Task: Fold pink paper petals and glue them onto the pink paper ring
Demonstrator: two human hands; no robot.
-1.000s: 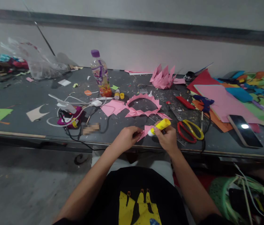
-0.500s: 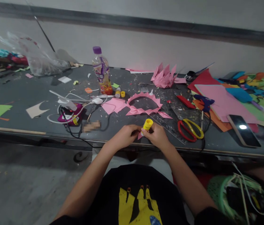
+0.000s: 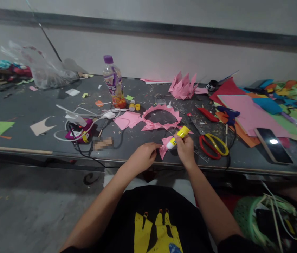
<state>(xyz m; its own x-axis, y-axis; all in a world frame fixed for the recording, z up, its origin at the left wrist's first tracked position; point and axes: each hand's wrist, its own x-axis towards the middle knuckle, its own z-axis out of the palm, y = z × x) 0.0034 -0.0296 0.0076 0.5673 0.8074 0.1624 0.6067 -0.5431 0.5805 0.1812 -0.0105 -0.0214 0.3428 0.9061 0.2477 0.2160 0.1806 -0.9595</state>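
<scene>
My left hand [image 3: 143,156] pinches a small folded pink paper piece [image 3: 164,147] at the near edge of the dark table [image 3: 27,116]. My right hand [image 3: 185,147] is closed round a yellow glue tube [image 3: 178,137], tilted so its white tip rests on the pink piece. Just beyond lies a ring of pink paper points [image 3: 161,119]. A finished pink paper flower [image 3: 183,86] stands farther back.
Red and yellow scissors [image 3: 213,144] lie right of my right hand. A phone [image 3: 272,142], coloured paper sheets [image 3: 248,112] and a blue glue gun [image 3: 228,114] lie to the right. A drink bottle [image 3: 113,82], white cables [image 3: 85,121] and paper scraps lie to the left. A green basket [image 3: 259,218] sits below right.
Half a second ago the glue tube stood upright between both hands; now my right hand has tilted it down so its tip touches the pink piece.
</scene>
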